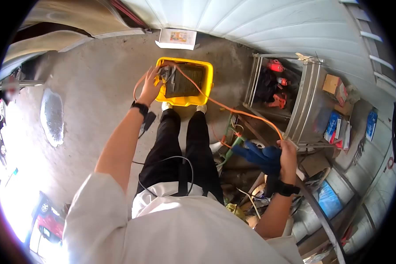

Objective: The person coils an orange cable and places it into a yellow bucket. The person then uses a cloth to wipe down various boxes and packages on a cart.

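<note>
My left hand [150,88] reaches over the left edge of a yellow bin [210,83], its fingers near the orange hose [233,110] and some dark and yellow items inside; what the fingertips grip is hard to make out. From there the hose loops across the bin and runs right to my right hand [287,160], which is closed on it. Blue gloves [259,156] hang at my right hand. A dark block [187,81] lies in the bin. A black cable [191,169] curves in front of my waist.
A white box [177,38] stands beyond the bin by the wall. At right, a metal rack [303,101] holds red tools [277,100] and cartons [334,86]. Mixed clutter lies below it. A wet patch [52,116] marks the floor at left.
</note>
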`<state>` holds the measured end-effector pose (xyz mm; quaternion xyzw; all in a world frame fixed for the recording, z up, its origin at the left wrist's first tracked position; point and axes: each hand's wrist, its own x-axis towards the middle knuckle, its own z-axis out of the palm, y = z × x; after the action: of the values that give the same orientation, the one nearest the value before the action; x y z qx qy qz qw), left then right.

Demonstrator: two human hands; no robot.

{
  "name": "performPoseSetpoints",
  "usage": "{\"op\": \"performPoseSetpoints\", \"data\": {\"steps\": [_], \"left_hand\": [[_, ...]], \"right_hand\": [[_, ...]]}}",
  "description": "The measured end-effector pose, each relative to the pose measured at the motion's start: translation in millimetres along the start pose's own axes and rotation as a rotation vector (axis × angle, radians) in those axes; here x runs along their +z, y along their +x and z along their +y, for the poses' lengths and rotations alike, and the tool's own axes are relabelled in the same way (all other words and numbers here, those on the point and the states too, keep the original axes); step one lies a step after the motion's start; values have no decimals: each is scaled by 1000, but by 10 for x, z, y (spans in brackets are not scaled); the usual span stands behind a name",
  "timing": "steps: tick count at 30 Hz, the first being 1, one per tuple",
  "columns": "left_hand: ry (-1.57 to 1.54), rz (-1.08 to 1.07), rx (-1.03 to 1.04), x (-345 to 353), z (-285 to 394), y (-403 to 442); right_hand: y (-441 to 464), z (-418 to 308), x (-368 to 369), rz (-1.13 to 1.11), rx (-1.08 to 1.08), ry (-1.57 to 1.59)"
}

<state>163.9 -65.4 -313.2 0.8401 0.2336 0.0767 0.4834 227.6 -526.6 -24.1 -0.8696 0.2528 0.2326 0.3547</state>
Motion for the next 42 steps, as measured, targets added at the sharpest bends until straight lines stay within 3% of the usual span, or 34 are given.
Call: {"op": "performPoseSetpoints", "data": {"steps": [2,4,7,8,9,11,12,15,18,21,24,27,30,32,33,34,36,39,42], "left_hand": [[120,-224,-28,262,56,87],[175,-748,-354,336,221,167],[-57,-833,-13,679,50,-235],[28,-822,25,685,259,-383],[10,-962,-72,691,449,-505],[-36,-1137,168,794,558,-751],[2,-1107,306,831,620,-931],[-116,-1166,266,822,778,-1137],[-107,-982,21,760,871,-951],[-191,-549,-266,602,755,-782],[-377,-404,-283,446,1047,-501],[-679,-105,-186,334,1460,-337],[-912,-258,-260,157,1984,-395],[-993,-450,-373,42,2199,-538],[-1032,-545,-336,-41,2338,-602],[-1068,-644,-303,-142,2507,-677],[-1125,-843,-312,-266,2708,-889],[-1065,-1264,-471,-567,2981,-1020],[-548,-1454,-522,-745,2950,-1039]], "right_hand": [[49,170,172,-55,54,3],[26,213,452,-155,121,15],[51,339,766,-483,168,40],[68,365,832,-621,188,26],[77,360,899,-759,203,13],[-69,27,990,-890,203,26],[-139,-164,982,-952,203,31],[-211,-482,893,-971,196,177],[-292,-808,629,-878,-61,259],[-514,-1134,95,-734,-45,440],[-656,-1340,-152,-677,-82,453],[-753,-1285,-253,-649,-162,461],[-783,-1144,-232,-606,-339,566],[-847,-1120,-293,-479,-446,410],[-880,-1104,-330,-412,-494,335],[-914,-1081,-385,-330,-402,327],[-943,-1057,-498,-186,-439,318],[-988,-1147,-583,-1,-452,294],[-901,-1104,-641,101,-443,349]]}}
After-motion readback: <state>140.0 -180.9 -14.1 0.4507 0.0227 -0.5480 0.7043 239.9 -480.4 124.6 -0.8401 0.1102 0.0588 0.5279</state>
